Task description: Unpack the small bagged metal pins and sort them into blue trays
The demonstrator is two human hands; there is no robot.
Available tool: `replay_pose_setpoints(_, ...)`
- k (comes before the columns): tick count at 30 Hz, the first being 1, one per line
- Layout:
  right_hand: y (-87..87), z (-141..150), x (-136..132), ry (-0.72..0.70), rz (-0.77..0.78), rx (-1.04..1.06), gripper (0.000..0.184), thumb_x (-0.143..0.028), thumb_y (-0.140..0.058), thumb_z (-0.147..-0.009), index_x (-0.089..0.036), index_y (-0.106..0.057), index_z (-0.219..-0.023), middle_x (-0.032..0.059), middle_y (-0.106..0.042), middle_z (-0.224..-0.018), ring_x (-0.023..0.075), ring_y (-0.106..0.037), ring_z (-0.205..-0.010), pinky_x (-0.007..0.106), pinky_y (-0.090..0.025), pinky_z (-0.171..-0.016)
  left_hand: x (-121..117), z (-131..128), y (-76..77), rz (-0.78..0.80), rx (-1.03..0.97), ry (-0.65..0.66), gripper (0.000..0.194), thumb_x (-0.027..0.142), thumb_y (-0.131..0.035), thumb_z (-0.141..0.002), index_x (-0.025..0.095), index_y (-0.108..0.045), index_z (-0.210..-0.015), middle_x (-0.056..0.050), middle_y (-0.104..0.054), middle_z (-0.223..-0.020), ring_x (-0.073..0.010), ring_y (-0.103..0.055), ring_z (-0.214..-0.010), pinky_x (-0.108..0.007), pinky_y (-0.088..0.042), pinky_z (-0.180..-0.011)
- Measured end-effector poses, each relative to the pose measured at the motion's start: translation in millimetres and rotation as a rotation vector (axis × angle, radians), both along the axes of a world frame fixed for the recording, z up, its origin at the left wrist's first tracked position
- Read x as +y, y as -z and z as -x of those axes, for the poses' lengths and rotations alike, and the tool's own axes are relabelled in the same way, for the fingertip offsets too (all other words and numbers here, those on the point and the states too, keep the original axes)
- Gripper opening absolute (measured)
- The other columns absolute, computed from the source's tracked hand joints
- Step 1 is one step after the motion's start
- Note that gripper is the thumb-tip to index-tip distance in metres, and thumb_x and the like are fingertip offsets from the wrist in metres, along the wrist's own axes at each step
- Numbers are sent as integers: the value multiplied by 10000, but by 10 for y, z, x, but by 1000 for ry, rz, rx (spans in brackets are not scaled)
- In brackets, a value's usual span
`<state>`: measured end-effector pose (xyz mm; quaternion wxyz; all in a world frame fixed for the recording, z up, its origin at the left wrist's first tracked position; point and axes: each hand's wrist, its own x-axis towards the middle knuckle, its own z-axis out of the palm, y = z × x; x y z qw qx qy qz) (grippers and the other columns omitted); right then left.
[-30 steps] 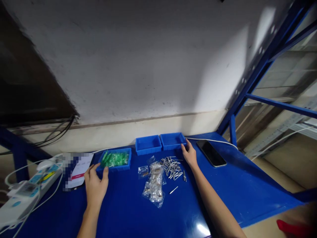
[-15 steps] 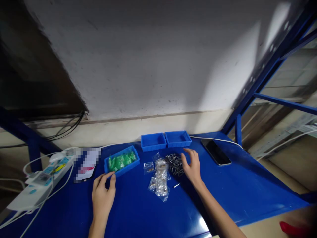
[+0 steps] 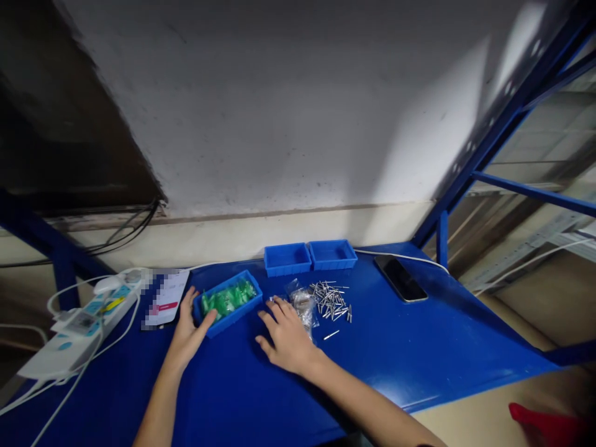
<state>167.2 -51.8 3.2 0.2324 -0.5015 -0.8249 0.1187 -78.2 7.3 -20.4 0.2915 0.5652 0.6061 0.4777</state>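
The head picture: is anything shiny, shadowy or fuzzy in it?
In the head view, glare whitens the blue table near its front edge; in the head view, light and shadow cross the wall; in the head view, the red thing at lower right looks blurry.

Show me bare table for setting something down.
Free: blue tabletop right of the metal pins, nearside of the dark phone; also between the forearms, nearside of the green-filled tray. Crowded: centre, right hand at plastic bags beside the pins; left, around the power strip.
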Motion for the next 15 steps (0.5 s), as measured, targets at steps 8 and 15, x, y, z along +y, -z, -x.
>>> replay_pose_setpoints(8,220,-77,145,106,-21,-122,384,-313,-512,-846,-130,-576,-1177,145,-543,-1248,287,-387,-1253,484,-171,-1106,-169,24,46,1,-20,85,991,427,-745,-621,283,-170,-1415,-150,-306,-1424,-335,-300,-1324,-498,-356,-1020)
replay_pose_setpoints(15,169,-62,132,181,-32,-14,302,-255,-505,-839,-126,-618,-1088,144,-582,-1152,308,-377,-1248,495,-248,-1076,-210,-59,61,-171,134,40,910,405,-749,-610,243,-264,-1362,-143,-358,-1382,-317,-450,-1220,-475,-430,-973)
